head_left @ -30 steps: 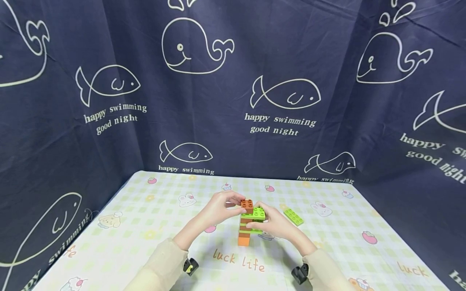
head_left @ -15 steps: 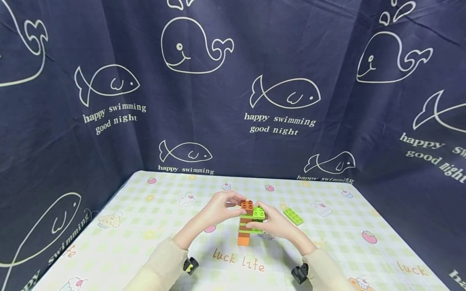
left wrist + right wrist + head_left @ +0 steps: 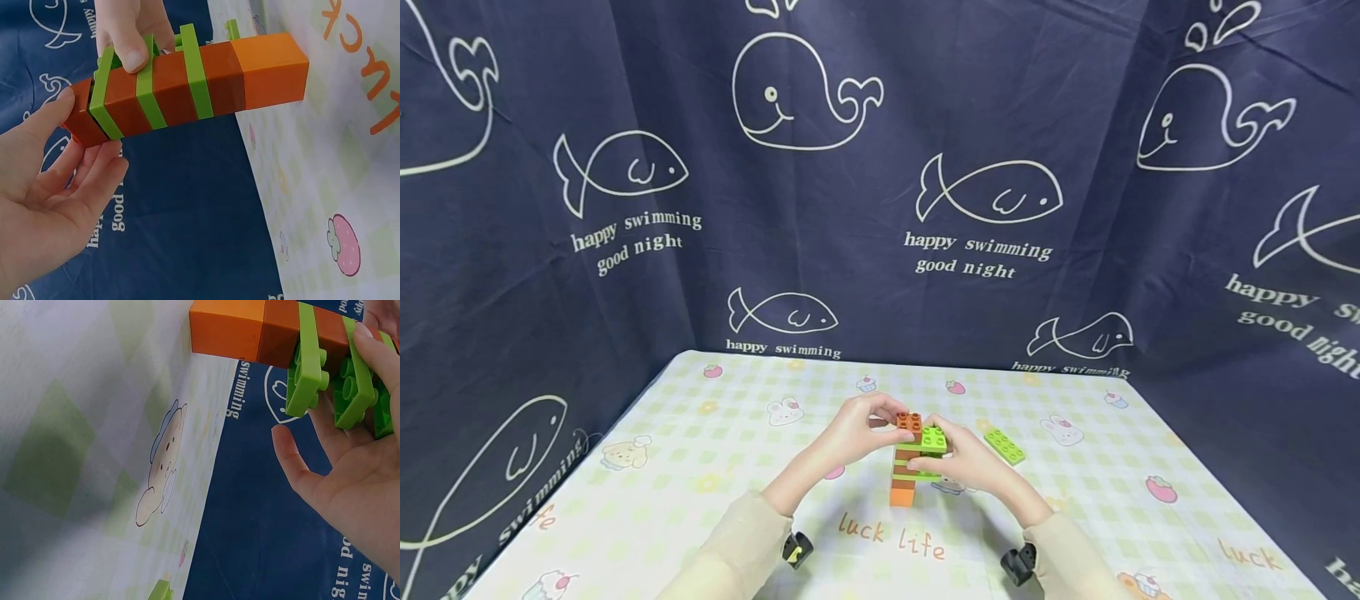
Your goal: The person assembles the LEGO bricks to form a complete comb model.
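A stack of toy building bricks (image 3: 903,471) stands upright on the table, with an orange brick (image 3: 275,72) at its base and brown bricks between green plates (image 3: 306,369) that jut out to the right. My left hand (image 3: 853,431) pinches the top brown brick (image 3: 909,423) between thumb and fingers. In the left wrist view, a thin dark line shows between that brick and the green plate (image 3: 105,103) beneath it. My right hand (image 3: 964,458) grips the upper stack from the right, thumb (image 3: 133,59) on its near side. Some of its fingers are hidden behind the stack.
A loose green plate (image 3: 1004,447) with studs lies to the right of the stack, beyond my right hand. The table (image 3: 700,467) has a checked, printed cloth. A dark blue curtain (image 3: 865,208) hangs behind and at both sides.
My left thumb has shifted slightly right along the top brown brick, and that brick sits a touch differently on the stack. The right hand stays in place.
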Demonstrator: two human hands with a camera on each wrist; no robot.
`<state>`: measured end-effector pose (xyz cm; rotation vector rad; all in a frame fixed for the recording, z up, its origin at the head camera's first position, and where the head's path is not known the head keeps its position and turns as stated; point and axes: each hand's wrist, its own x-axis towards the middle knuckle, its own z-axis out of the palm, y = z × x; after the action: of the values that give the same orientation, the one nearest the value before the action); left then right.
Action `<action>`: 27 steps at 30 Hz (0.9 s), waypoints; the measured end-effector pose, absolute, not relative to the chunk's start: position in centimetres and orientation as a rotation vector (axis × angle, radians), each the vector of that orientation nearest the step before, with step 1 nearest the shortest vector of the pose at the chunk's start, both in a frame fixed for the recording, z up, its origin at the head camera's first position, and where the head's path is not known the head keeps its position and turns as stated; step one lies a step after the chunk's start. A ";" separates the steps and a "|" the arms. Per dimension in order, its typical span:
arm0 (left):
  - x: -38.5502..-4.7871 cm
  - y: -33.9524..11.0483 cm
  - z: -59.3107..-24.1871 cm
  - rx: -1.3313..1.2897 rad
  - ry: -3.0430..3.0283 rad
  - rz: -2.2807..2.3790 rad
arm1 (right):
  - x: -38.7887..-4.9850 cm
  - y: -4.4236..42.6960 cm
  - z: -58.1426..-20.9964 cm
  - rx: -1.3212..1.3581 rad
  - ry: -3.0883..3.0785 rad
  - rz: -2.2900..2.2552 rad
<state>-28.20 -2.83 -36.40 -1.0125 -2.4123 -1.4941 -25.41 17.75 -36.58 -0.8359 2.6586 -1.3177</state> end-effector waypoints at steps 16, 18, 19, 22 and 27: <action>-28.4 -2.7 -36.5 -1.063 -2.401 -1.525 | -27.4 18.5 -39.1 -0.824 2.675 -1.316; -28.4 -2.7 -36.5 -1.068 -2.400 -1.510 | -27.5 18.6 -39.1 -0.825 2.677 -1.320; -28.4 -2.8 -36.5 -1.071 -2.399 -1.508 | -27.5 18.6 -39.1 -0.826 2.679 -1.320; -28.4 -2.8 -36.6 -1.072 -2.396 -1.497 | -27.4 18.6 -39.1 -0.830 2.680 -1.329; -28.4 -2.8 -36.8 -1.059 -2.392 -1.525 | -27.6 18.6 -39.4 -0.840 2.675 -1.347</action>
<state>-28.37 -2.78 -36.79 -1.0589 -2.3919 -1.5254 -27.58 18.63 -39.40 -0.8398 2.6749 -1.3472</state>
